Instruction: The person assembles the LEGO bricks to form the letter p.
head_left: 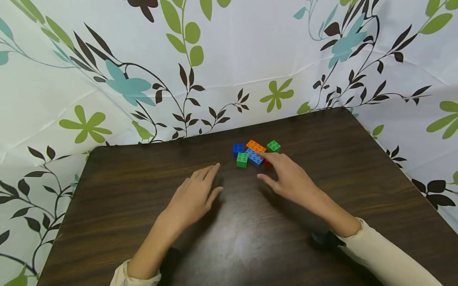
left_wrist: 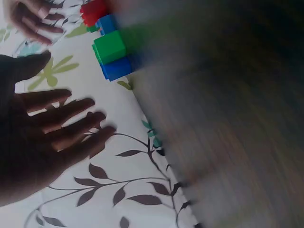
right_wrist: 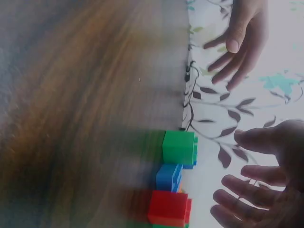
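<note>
Grip: both hands hold nothing, fingers extended and loosely spread.
Right hand [head_left: 291, 176]: above the blocks' right side, partly covering the red block [right_wrist: 168, 208] in the head view; its wrist view shows a gap between fingertips and blocks.
Left hand [head_left: 189, 198]: over the table [head_left: 243, 246], left of the blocks and apart from them.
Blocks: clustered towards the table's far edge; light blue block [head_left: 255, 157] in the middle, orange block [head_left: 256, 144] behind it, dark blue block [head_left: 238, 148] and front green block [head_left: 241, 160] at left, rear green block [head_left: 273, 146] at right.
Backdrop: white leaf-patterned cloth [head_left: 232, 47].
</note>
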Motion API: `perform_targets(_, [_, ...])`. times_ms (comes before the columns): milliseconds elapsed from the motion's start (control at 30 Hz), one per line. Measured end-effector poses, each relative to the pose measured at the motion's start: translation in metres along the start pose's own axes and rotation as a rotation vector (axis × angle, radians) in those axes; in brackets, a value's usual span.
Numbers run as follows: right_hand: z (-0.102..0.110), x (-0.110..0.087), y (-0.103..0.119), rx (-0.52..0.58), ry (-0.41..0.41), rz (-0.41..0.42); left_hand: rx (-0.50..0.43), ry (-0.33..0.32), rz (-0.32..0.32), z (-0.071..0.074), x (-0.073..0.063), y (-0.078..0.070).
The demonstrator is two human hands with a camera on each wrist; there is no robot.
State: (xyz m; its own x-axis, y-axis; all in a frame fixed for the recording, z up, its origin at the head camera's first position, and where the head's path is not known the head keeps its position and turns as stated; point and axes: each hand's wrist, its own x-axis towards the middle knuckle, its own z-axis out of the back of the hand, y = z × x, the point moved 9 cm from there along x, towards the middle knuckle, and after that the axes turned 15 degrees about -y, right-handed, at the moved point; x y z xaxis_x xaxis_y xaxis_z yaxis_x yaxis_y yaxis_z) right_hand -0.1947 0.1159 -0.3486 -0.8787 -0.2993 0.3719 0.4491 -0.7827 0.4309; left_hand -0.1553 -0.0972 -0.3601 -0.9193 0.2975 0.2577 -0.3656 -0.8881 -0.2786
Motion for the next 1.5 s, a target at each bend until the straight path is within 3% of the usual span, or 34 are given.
perform_targets(200, [-0.004, 0.012, -0.021, 0.117, -0.022, -0.103, -0.21, 0.08, 0.032, -0.012, 0.024, 0.002])
perform_targets(333, [-0.007, 0.018, -0.035, 0.1, -0.042, -0.155, -0.302, 0.103, 0.025, -0.021, 0.042, 0.0])
perform_targets(500, [-0.013, 0.02, -0.047, 0.077, -0.027, -0.204, -0.329, 0.126, 0.028, -0.035, 0.062, -0.003])
perform_targets(667, [-0.02, 0.017, -0.055, 0.085, -0.009, -0.217, -0.313, 0.17, 0.067, -0.051, 0.073, -0.005])
perform_targets(867, [-0.028, 0.015, -0.06, 0.075, 0.016, -0.222, -0.229, 0.219, 0.114, -0.059, 0.076, -0.009])
perform_targets(1000, [-0.028, 0.015, -0.059, 0.072, 0.016, -0.217, -0.207, 0.2, 0.114, -0.058, 0.075, -0.011])
perform_targets(1333, [-0.025, 0.017, -0.062, 0.074, 0.017, -0.205, -0.28, 0.126, 0.065, -0.049, 0.074, -0.015])
perform_targets(1500, [-0.019, 0.015, -0.06, 0.093, 0.009, -0.196, -0.357, 0.122, 0.096, -0.048, 0.071, -0.011])
